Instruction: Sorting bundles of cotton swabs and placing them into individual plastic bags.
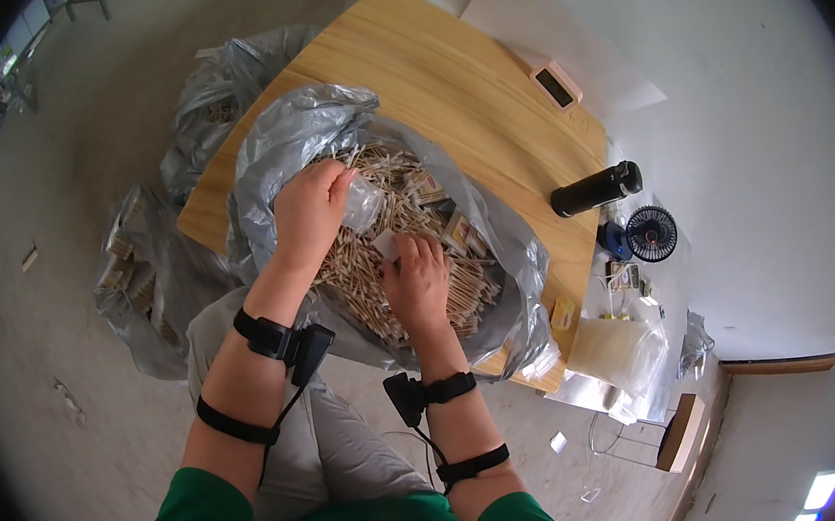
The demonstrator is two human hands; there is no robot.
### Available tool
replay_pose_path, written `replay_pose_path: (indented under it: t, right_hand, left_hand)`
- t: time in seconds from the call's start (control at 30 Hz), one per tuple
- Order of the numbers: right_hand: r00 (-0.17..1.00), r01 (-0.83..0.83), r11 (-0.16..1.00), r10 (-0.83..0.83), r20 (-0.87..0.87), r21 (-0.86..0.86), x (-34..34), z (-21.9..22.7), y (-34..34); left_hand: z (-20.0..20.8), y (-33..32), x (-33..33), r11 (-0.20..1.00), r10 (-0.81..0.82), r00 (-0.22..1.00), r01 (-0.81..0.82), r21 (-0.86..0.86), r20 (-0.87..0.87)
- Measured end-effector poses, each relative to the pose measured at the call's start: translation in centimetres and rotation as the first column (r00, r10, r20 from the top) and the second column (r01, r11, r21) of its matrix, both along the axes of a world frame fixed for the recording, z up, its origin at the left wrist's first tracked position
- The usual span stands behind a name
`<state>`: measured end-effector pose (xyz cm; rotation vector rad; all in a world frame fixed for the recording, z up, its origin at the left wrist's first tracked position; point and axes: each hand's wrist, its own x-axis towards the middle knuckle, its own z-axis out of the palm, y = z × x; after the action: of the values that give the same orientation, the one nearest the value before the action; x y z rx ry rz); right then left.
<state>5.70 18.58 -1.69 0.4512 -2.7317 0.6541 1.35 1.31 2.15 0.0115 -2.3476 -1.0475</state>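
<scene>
1. Hands: The left hand (310, 212) was pinched on a small clear plastic bag (363, 205). The right hand (418, 286), apart from it and nearer, had its fingers curled beside a white piece (387, 246); whether it gripped that piece could not be told.
2. Location: The clear bag was above the left part of a heap of loose sticks (359, 290) with pale tips, inside a large grey bag (294, 138) on the desk (456, 73).
3. Spill risk: The grey bag's near side reached over the desk's near edge. In the inspector's judgement, a pull on its soft wall could tip sticks to the floor.
4. Handling risk: The thin clear bag could fold or slip, being held at one side only; sticks pushed in askew could snag or pierce it.
5. Containers: The large grey bag held the sticks and a few small printed packets (458, 232) at the right. A near floor bag (164, 281) held packets; a farther floor bag (188, 143) held sticks. Clear bags (615, 352) were stacked right of the desk.
</scene>
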Motion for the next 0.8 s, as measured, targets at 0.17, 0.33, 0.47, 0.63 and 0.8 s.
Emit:
replay_pose_path:
  t: [0.17, 0.33, 0.47, 0.63, 0.8]
  right_hand:
    - [0.995, 0.091, 0.956, -0.097, -0.005, -0.278, -0.4, -0.1, 1.2]
    - [0.949, 0.297, 0.454, -0.043, 0.313, -0.840, 3.3, 4.4, 5.7]
    - [0.917, 0.375, 0.317, -0.264, 0.299, -0.871, 5.3, 7.4, 13.2]
    - [0.743, 0.660, 0.552, -0.580, 0.334, -0.510, 3.9, 0.6, 28.7]
    - [0.671, 0.716, 0.691, -0.644, 0.368, -0.097, 3.4, -3.6, 32.6]
  left_hand:
    - [0.0, 0.1, -0.2, 0.992, 0.007, 0.998, -0.014, 0.123, 0.056]
    - [-0.2, 0.6, -0.3, 0.995, -0.044, 0.999, 0.045, 0.092, -0.008]
    - [-1.5, 0.0, 0.0, 0.988, -0.065, 0.995, 0.074, 0.133, -0.071]
    - [-2.4, 1.6, -0.4, 0.949, -0.147, 0.986, 0.118, 0.292, 0.081]
    - [-2.4, 3.3, 0.3, 0.608, -0.476, 0.857, 0.159, 0.778, 0.197]
